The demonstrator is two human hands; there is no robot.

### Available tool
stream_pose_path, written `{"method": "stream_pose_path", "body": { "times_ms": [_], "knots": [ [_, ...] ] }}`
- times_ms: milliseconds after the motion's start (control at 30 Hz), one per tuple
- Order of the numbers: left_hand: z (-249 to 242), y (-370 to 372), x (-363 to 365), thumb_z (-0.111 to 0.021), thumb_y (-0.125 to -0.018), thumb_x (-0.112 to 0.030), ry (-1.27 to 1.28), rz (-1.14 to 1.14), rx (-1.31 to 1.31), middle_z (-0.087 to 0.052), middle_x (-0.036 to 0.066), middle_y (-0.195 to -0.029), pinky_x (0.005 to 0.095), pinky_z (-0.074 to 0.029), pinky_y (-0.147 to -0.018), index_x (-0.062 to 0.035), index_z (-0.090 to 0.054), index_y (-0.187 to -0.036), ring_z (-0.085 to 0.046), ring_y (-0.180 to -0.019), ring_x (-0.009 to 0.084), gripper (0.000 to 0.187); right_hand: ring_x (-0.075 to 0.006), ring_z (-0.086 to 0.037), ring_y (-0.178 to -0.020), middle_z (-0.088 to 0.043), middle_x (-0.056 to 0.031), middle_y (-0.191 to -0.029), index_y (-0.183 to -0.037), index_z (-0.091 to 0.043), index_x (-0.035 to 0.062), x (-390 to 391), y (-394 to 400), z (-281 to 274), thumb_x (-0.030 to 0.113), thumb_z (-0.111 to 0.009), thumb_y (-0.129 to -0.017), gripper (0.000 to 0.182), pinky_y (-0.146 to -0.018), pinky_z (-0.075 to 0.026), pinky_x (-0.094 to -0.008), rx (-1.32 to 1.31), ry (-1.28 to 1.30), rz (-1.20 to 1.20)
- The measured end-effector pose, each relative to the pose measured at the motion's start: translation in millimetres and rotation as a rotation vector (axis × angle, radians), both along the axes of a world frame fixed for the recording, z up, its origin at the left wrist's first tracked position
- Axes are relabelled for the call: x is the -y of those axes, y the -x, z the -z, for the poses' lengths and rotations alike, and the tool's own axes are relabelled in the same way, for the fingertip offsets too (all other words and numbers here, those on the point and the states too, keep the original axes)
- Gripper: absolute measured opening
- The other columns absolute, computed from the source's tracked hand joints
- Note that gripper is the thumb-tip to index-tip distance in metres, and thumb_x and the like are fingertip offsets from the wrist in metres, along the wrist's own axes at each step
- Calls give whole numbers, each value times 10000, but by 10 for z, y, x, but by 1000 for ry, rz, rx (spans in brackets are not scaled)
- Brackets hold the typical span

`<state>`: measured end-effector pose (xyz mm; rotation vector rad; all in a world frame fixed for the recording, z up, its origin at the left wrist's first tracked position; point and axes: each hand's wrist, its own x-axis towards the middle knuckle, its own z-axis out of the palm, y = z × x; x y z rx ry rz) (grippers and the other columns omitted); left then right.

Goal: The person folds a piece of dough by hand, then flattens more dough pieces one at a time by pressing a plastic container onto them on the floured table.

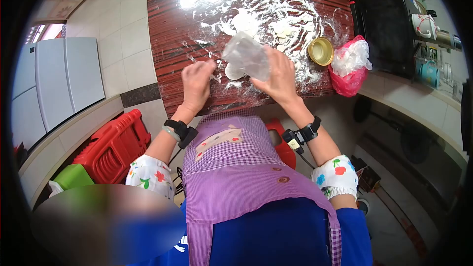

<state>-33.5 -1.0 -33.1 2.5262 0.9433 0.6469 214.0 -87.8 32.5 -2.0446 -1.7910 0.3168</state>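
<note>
My right hand [282, 76] grips a clear, cloudy plastic cup [246, 55], tilted above the dark wooden table [172, 34]. Partly under the cup, a small white dough round [234, 72] lies on the floured surface. My left hand [197, 81] is over the table to the left of the dough, its fingers curled together; whatever they may hold is too small to make out. Beyond the cup lies a larger pale dough round [245, 22], with more dough pieces [283, 29] to its right.
A gold-coloured tin [320, 51] stands near the table's right side, beside a pink bag [347, 80] with white plastic in it. White flour covers much of the tabletop. Red plastic stools [116, 145] are on the left, and a red seat [282, 143] is below the table edge.
</note>
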Motion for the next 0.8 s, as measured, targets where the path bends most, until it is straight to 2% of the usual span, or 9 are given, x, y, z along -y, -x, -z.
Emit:
{"method": "stream_pose_path", "body": {
  "times_ms": [100,167,300,400,467,567,633,700,800],
  "knots": [
    [-8,-20,-133,-565,-853,42,13,-311,197,-608,100,-1258,432,-379,-977,-45,-573,-1249,-545,-1139,295,405,-283,-496,-994,-488,-123,-1058,-1387,-400,31,-83,255,70,301,-855,-616,934,-858,-375,-433,36,25,-116],
    [-116,-73,-234,-551,-898,14,17,-286,230,-593,121,-1276,437,-380,-995,-24,-561,-1253,-532,-1168,318,358,-281,-487,-1015,-486,-131,-1087,-1392,-399,37,-27,447,158,293,-858,-618,935,-848,-368,-421,-1,142,-151],
    [-344,-189,-347,-603,-879,-43,-3,-81,253,-563,133,-1322,456,-364,-1049,-26,-551,-1270,-506,-1230,333,395,-290,-477,-1030,-476,-148,-1145,-1401,-390,38,86,595,209,267,-849,-630,925,-843,-360,-423,107,116,-124],
    [-403,-254,-469,-606,-860,-34,-5,349,118,-564,156,-1310,481,-372,-1056,-26,-565,-1234,-517,-1221,346,376,-294,-485,-1082,-478,-149,-1163,-1406,-376,51,107,541,222,272,-844,-631,932,-882,-363,-428,106,134,-147],
    [-266,-227,-562,-606,-848,-20,35,225,194,-570,151,-1296,475,-391,-1045,-26,-572,-1213,-523,-1213,344,367,-297,-488,-1100,-482,-149,-1170,-1410,-368,59,130,420,242,286,-841,-632,938,-897,-369,-433,88,143,-152],
    [-161,-193,-572,-610,-799,22,55,8,208,-583,143,-1259,457,-442,-1005,-29,-593,-1141,-545,-1182,340,346,-311,-516,-1103,-510,-161,-1190,-1426,-339,69,186,90,274,386,-815,-641,971,-946,-414,-483,-103,161,167],
    [-7,-160,-586,-623,-782,12,-82,468,77,-588,117,-1268,441,-439,-1027,-40,-600,-1158,-524,-1234,313,380,-334,-524,-1097,-514,-181,-1178,-1433,-335,52,233,-85,277,389,-828,-637,995,-949,-437,-476,-138,197,332],
    [60,-160,-446,-619,-836,-142,-212,714,-243,-458,51,-1470,476,-252,-1190,-106,-551,-1334,-343,-1423,248,504,-365,-527,-1104,-512,-205,-1186,-1439,-331,33,288,-212,319,386,-839,-629,1019,-946,-452,-465,-200,145,356],
    [264,-142,-257,-556,-925,-293,-66,738,-300,-365,42,-1538,494,-137,-1215,-109,-455,-1426,-250,-1466,235,543,-381,-523,-1122,-508,-224,-1220,-1442,-329,17,315,-271,331,388,-843,-633,1028,-959,-443,-464,-186,135,320]
  ]
}}
